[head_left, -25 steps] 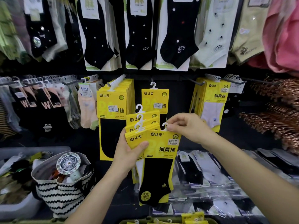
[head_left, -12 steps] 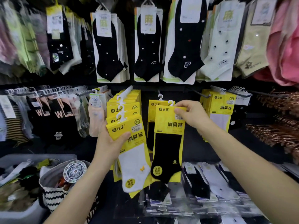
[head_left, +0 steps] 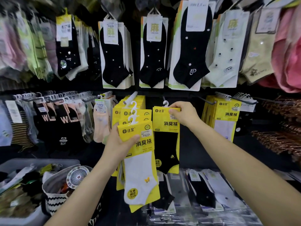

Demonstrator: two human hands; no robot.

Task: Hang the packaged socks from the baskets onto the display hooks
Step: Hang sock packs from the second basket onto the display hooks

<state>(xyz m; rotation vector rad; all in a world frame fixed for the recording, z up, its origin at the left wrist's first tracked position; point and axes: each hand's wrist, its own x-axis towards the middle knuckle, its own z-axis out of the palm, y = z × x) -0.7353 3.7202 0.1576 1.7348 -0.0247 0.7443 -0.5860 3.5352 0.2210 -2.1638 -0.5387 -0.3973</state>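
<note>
Background: a dark display wall [head_left: 84, 152] hung with rows of packaged socks, black and pale ankle socks above and yellow-carded packs on the lower row.
Left hand: the left hand [head_left: 120, 142] has its grip closed round a fanned stack of yellow packs [head_left: 138, 160], thumb across the front card. The front pack shows a white sock.
Right hand: the right hand [head_left: 182, 113] holds the top right corner of the black-sock pack [head_left: 166, 137] in a narrow pinching grip.
Black-sock pack: it hangs upright between the full peg of yellow packs [head_left: 130, 101] and the yellow packs at right [head_left: 226, 118]. Its white hanger hook [head_left: 165, 103] is up at peg level; whether it sits on a peg cannot be told.
Lower left: a striped bag [head_left: 53, 198] holds a small white fan [head_left: 78, 176], beside a grey bin [head_left: 19, 163].
Below: clear-wrapped socks [head_left: 203, 193] lie flat.
Right edge: copper hangers [head_left: 280, 141].
</note>
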